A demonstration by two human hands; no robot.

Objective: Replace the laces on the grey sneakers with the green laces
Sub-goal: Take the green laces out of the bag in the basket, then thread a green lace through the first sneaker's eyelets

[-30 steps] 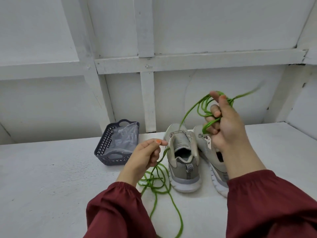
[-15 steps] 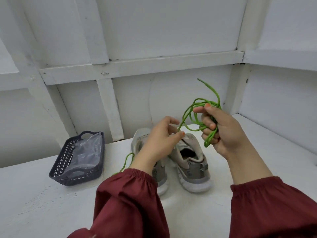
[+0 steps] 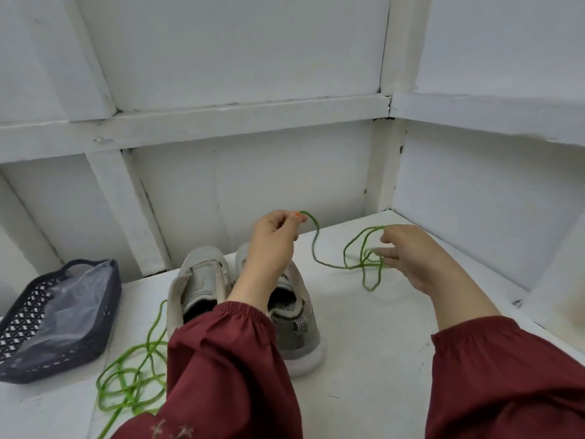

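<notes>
Two grey sneakers stand side by side on the white table, heels toward me: the left sneaker and the right sneaker, both partly hidden by my left arm. My left hand is raised above them and pinches one end of a green lace. That lace runs right to a loose bunch of loops lying on the table. My right hand hovers over the bunch with fingers spread and fairly straight, the loops at its fingertips. A second green lace lies coiled on the table left of the sneakers.
A dark perforated basket holding a clear plastic bag sits at the left. White panelled walls close the table at the back and right, forming a corner behind my right hand.
My right hand has dropped from its raised grip on the lace bunch and spread its fingers, the bunch now down at the table. My left hand rose and pinched the lace end.
</notes>
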